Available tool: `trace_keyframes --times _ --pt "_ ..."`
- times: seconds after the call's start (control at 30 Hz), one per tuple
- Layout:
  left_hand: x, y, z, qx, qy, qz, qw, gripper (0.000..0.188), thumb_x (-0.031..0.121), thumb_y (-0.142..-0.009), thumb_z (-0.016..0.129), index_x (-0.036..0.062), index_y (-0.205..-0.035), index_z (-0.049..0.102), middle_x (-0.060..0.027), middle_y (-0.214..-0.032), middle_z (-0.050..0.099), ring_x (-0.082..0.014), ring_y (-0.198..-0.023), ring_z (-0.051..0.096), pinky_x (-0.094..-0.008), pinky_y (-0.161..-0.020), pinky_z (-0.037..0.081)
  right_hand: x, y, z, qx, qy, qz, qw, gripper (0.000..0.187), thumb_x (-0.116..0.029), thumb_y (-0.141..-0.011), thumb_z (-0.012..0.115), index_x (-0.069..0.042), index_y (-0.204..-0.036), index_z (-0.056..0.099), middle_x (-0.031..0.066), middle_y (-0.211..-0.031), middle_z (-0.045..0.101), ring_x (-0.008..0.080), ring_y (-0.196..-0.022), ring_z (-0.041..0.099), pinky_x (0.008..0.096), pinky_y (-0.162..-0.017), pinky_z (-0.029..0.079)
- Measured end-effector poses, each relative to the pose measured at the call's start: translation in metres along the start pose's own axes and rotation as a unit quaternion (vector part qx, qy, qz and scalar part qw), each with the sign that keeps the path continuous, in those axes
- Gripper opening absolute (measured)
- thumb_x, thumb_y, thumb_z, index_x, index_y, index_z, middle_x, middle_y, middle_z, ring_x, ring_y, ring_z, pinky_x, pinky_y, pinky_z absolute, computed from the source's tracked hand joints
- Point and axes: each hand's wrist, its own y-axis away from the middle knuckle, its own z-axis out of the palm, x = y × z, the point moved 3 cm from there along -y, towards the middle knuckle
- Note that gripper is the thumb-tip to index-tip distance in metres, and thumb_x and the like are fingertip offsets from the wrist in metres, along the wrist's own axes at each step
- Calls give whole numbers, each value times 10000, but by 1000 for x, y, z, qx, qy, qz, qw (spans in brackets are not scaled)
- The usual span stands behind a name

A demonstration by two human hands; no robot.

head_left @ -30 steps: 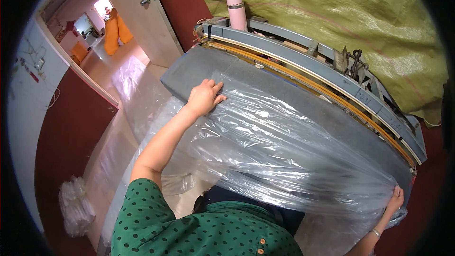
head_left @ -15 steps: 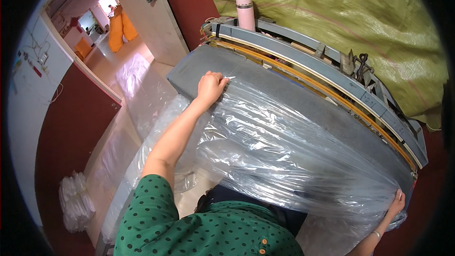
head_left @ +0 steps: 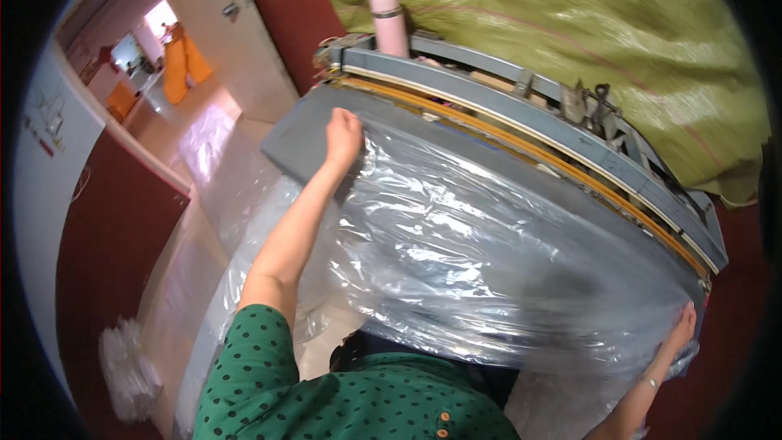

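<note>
A large clear plastic sheet (head_left: 456, 236), wrinkled and shiny, is stretched across the grey work surface (head_left: 300, 129) in front of me. My left hand (head_left: 344, 137) is closed on its upper left corner near the surface's far left part. At the right end of the surface, my right hand (head_left: 683, 327) grips the sheet's other side, fingers closed together at its edge. The near part of the sheet hangs down over the front, by my body. More clear plastic (head_left: 269, 232) drapes off the left end.
Behind the surface runs a long grey metal frame (head_left: 489, 85) with an orange-yellow strip (head_left: 521, 151). A pink bottle (head_left: 388, 24) stands on it. A green tarp (head_left: 554, 24) hangs behind. To the left are an open door (head_left: 220, 41) and a plastic bundle (head_left: 129, 371) on the floor.
The whole view has shifted, with the scene sliding a little left. My left hand has turned more upright at the sheet's corner. The sheet lies flatter, its folds less tightly pulled toward the right hand.
</note>
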Motion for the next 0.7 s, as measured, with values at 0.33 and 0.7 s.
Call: trace_keyframes --times 0.33,0.7 --pt "-53 -66 72 107 53 -56 991 147 149 -786 493 11 -737 486 -106 -659 536 -195 -601 480 -326 -607 416 -24 -50 120 103 -28 -125 986 145 -169 -805 576 -25 -815 564 -4 -742 544 71 -687 465 205 -647 393" --pt "-50 -74 72 84 110 -81 987 150 162 -774 539 32 -772 464 -18 -689 488 -102 -625 440 -236 -593 392 -47 -41 124 153 -8 -151 977 183 -146 -733 616 -45 -701 467 -13 -620 453 84 -576 414 209 -556 360"
